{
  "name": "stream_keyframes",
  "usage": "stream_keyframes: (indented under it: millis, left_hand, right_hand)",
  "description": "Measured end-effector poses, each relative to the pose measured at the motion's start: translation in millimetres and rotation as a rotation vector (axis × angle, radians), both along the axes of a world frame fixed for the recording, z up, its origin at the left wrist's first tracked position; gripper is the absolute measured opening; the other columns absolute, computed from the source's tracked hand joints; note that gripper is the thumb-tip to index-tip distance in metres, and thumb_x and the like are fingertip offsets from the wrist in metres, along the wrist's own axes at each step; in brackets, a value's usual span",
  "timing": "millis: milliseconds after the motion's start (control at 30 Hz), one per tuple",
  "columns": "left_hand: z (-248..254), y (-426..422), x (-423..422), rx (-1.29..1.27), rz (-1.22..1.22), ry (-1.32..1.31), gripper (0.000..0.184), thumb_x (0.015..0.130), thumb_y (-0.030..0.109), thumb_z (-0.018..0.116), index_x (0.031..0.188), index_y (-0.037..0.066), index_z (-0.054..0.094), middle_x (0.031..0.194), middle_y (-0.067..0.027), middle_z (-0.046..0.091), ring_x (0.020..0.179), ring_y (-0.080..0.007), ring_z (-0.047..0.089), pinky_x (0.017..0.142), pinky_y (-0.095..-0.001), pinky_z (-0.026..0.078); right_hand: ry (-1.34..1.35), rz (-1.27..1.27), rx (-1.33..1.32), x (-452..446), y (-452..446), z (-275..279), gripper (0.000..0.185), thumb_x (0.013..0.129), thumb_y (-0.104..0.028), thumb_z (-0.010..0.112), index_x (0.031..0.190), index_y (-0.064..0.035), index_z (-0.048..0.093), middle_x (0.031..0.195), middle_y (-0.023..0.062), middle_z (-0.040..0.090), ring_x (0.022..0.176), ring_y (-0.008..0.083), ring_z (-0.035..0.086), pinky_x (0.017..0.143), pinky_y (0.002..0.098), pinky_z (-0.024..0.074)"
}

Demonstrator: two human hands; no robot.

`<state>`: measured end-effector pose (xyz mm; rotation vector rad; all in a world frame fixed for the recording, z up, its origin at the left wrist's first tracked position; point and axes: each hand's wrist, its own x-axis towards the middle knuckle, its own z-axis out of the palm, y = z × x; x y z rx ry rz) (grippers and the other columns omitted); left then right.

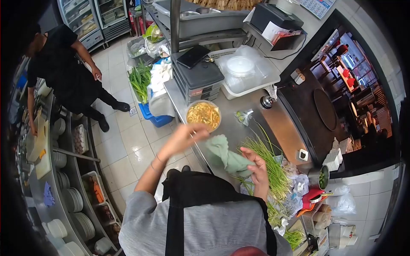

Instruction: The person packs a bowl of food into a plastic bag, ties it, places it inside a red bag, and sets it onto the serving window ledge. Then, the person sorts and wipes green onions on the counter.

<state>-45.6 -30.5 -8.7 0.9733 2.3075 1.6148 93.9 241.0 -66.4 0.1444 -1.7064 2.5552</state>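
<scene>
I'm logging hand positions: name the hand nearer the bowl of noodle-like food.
Left. The left hand is just on the near side of the bowl of noodle-like food; the right hand is farther right, at the green cloth.

Floor (124,123): pale square tiles, light glare, one drain (133,111). Glass-door fridges (81,19) at far left. Steel worktop (253,102) mid-room, steel shelving (79,151) opposite. Calendar (319,6) on pale wall (273,63). Wide dark-framed opening (294,73) at right, showing a dim room with tables beyond.
</scene>
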Motion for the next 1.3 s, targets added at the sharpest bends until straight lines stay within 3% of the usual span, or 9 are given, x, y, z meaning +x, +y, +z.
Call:
stream_keyframes:
  millis: [67,100,200,300,400,433,600,967,1300]
  left_hand:
    - [-37.4,-12.5,-52.3,-0.107,0.254,0.11,0.021,0.086,0.015,0.056,0.1,-0.001,0.061,0.084,-0.0132,0.065,0.073,-0.0178,0.064,0.062,-0.0303,0.049]
    - [-57.7,-18.1,-79.0,-0.223,0.295,0.233,0.02,0.085,0.014,0.057,0.098,-0.001,0.061,0.082,-0.0136,0.065,0.068,-0.0168,0.065,0.061,-0.0318,0.049]
    - [-93.9,-23.8,-129.4,-0.341,0.138,-0.05,0.02,0.087,0.016,0.056,0.096,-0.002,0.058,0.081,-0.0115,0.063,0.061,-0.0158,0.064,0.055,-0.0307,0.051]
    - [-103.8,-16.3,-144.3,-0.214,0.034,-0.349,0.02,0.087,0.016,0.052,0.092,-0.004,0.055,0.078,-0.0121,0.06,0.06,-0.0191,0.066,0.051,-0.0282,0.053]
    - [-116.7,-13.6,-144.6,-0.1,-0.024,-0.588,0.023,0.089,0.02,0.052,0.089,-0.003,0.048,0.081,-0.0095,0.055,0.059,-0.0188,0.064,0.049,-0.026,0.055]
    - [-118.0,-10.6,-136.8,-0.048,-0.001,-0.637,0.022,0.089,0.02,0.051,0.09,-0.002,0.048,0.081,-0.0101,0.055,0.06,-0.0196,0.065,0.05,-0.0265,0.055]
    - [-129.8,12.1,-78.0,0.331,0.164,-0.94,0.021,0.089,0.016,0.047,0.096,-0.003,0.041,0.082,-0.0129,0.056,0.062,-0.0269,0.066,0.052,-0.029,0.057]
    - [-133.0,39.4,-45.7,0.354,0.211,-0.853,0.012,0.092,0.013,0.045,0.096,0.003,0.039,0.089,-0.0138,0.057,0.07,-0.0254,0.066,0.058,-0.0273,0.056]
    - [-137.9,59.4,-13.7,0.539,0.209,-1.085,0.013,0.088,0.008,0.053,0.09,0.001,0.043,0.095,-0.0152,0.056,0.086,-0.0265,0.064,0.067,-0.0331,0.057]
  right_hand:
    - [-0.034,0.032,-0.38,-7.8,-0.5,-6.5,0.01,0.076,-0.003,0.059,0.083,-0.0031,0.052,0.102,0.0162,0.057,0.109,0.0256,0.05,0.096,0.0408,0.0364]
    - [-0.003,0.049,-0.518,-13.9,0.4,-12.9,0.007,0.079,0.0,0.055,0.086,-0.0026,0.053,0.094,0.0131,0.06,0.097,0.022,0.056,0.087,0.0372,0.0431]
    - [-0.25,-0.11,-0.267,-27.0,-3.9,-18.6,0.009,0.081,-0.001,0.057,0.089,-0.0011,0.056,0.088,0.0082,0.061,0.083,0.0157,0.059,0.077,0.0296,0.0463]
    - [-0.342,-0.281,0.071,-38.1,-10.5,-32.3,0.015,0.08,0.0,0.06,0.095,0.0008,0.059,0.082,0.0034,0.062,0.075,0.0108,0.058,0.071,0.0232,0.046]
    - [-0.369,-0.324,0.217,-38.2,-16.9,-38.6,0.02,0.077,0.003,0.062,0.097,0.0016,0.061,0.089,0.0031,0.061,0.083,0.0106,0.057,0.076,0.0227,0.0441]
    - [-0.223,-0.353,0.342,-39.3,-17.3,-48.4,0.023,0.077,0.004,0.061,0.1,0.0029,0.062,0.098,0.0057,0.059,0.091,0.013,0.056,0.081,0.0242,0.0425]
    - [-0.052,-0.502,0.543,-51.6,-19.9,-72.7,0.027,0.075,0.006,0.06,0.101,0.0016,0.063,0.102,0.0095,0.057,0.098,0.0172,0.054,0.085,0.0261,0.0407]
    - [0.099,-0.558,0.831,-72.0,-48.0,-68.2,0.031,0.078,0.01,0.053,0.102,-0.0039,0.065,0.103,0.0101,0.05,0.092,0.0198,0.054,0.076,0.0274,0.0445]
    - [0.114,-0.695,1.008,-72.3,-48.8,-72.7,0.032,0.08,0.006,0.055,0.11,-0.0046,0.062,0.099,0.0098,0.045,0.081,0.0192,0.052,0.071,0.0271,0.0435]
